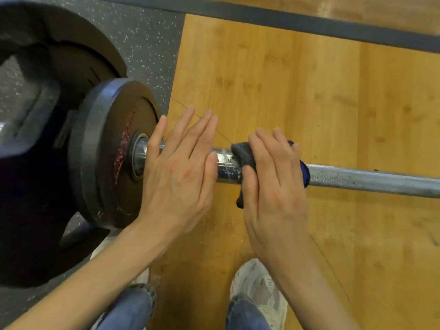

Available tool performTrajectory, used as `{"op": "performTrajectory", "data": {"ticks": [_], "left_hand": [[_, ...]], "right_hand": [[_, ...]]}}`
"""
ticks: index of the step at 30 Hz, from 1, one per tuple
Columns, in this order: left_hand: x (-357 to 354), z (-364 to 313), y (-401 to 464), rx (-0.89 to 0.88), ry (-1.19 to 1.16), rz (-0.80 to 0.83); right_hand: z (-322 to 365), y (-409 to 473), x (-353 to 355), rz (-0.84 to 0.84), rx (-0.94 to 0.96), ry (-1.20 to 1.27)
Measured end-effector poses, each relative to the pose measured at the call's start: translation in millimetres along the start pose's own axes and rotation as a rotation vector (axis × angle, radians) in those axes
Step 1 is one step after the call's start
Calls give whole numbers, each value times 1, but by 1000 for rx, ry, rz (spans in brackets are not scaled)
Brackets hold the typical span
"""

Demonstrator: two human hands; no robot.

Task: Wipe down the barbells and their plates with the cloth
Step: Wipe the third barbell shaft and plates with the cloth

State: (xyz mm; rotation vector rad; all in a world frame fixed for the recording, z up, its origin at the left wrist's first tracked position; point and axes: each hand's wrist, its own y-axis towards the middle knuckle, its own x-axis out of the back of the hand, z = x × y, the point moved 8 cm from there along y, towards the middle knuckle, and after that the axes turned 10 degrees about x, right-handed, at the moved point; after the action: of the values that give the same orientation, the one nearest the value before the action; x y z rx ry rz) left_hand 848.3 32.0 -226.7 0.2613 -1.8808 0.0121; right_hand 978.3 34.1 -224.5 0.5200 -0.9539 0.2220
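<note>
A steel barbell bar (371,178) runs from the plates at left across to the right edge. A small dark plate (107,158) with red lettering sits on it, and behind that stands a larger black plate (35,91). My left hand (181,172) lies flat on the bar beside the small plate, fingers straight. My right hand (273,184) grips a dark blue cloth (245,156) wrapped round the bar just right of the left hand. White specks mark the shiny bar section between the hands.
The bar lies over a wooden platform floor (309,96). Speckled dark rubber flooring (147,44) is under the plates at left, and a dark strip (309,20) crosses the top. My jeans and pale shoes (259,284) are at the bottom.
</note>
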Motion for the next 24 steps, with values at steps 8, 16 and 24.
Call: {"op": "performTrajectory", "data": {"ticks": [8,16,24], "left_hand": [[26,3,14,2,-223,83],[81,27,4,-30,44,-111],[76,28,6,-36,72,-185]], "right_hand": [[9,40,-16,70,92,-370],[5,47,-17,14,13,-375],[5,44,-10,95,145,-406]]}}
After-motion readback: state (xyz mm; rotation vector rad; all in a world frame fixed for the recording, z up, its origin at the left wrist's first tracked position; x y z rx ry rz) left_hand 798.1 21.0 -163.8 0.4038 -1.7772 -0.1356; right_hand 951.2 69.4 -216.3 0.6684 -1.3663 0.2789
